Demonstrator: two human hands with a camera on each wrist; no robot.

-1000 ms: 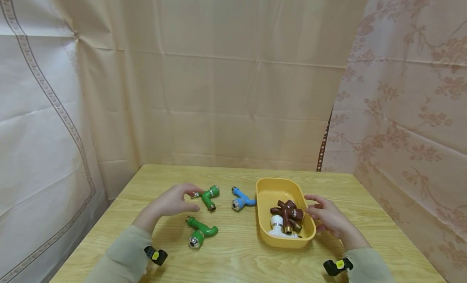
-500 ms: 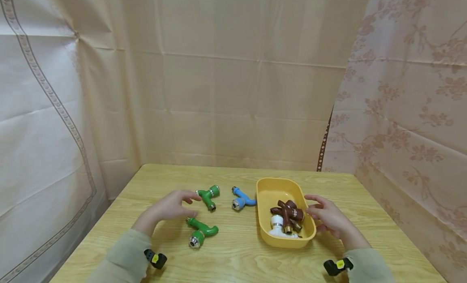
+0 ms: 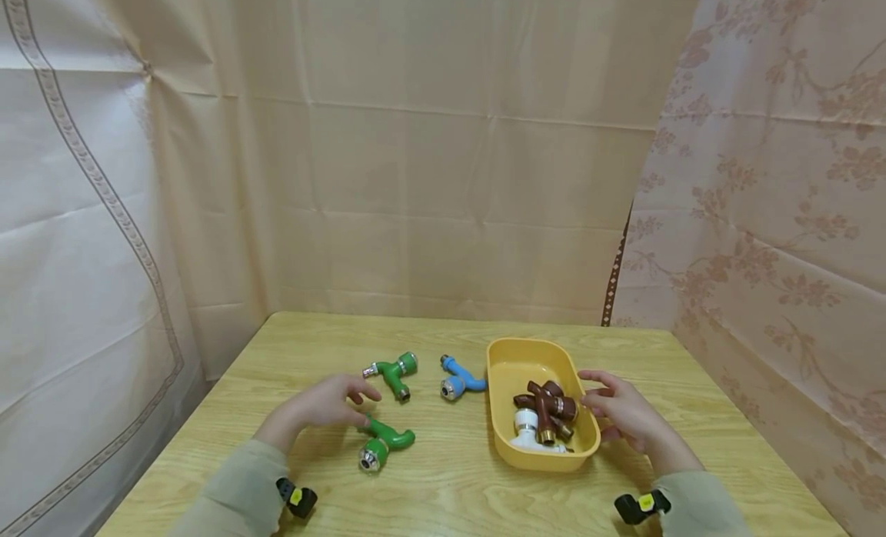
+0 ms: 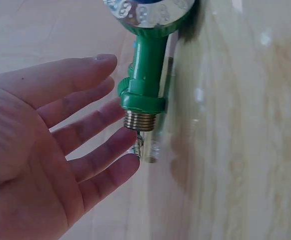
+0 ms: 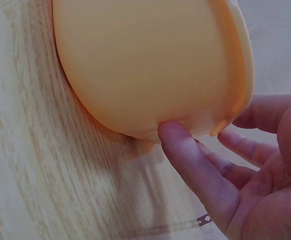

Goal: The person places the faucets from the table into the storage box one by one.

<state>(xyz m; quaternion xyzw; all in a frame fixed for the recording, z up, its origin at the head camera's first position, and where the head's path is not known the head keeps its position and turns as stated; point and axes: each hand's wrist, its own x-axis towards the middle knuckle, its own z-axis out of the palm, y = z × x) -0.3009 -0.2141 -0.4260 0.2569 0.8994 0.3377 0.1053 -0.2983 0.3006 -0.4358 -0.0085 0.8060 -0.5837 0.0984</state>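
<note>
My left hand hovers beside the near green faucet, its fingers loosely spread. In the left wrist view that green faucet stands out in front of the fingers, brass-coloured thread downward in the picture. A second green faucet lies just beyond the hand. My right hand rests at the right side of a yellow plastic bin. In the right wrist view, the thumb presses on the bin's outer wall, with the other fingers relaxed near its rim. Inside the bin are brown faucets and a white one.
A blue faucet lies between the green ones and the bin, close against the bin's left wall. Everything stands on a wood-grain table. Cloth curtains hang behind it and at both sides.
My left hand has moved back from the far green faucet toward the near one, uncovering the far faucet's metal end. My right hand and the bin have kept their place.
</note>
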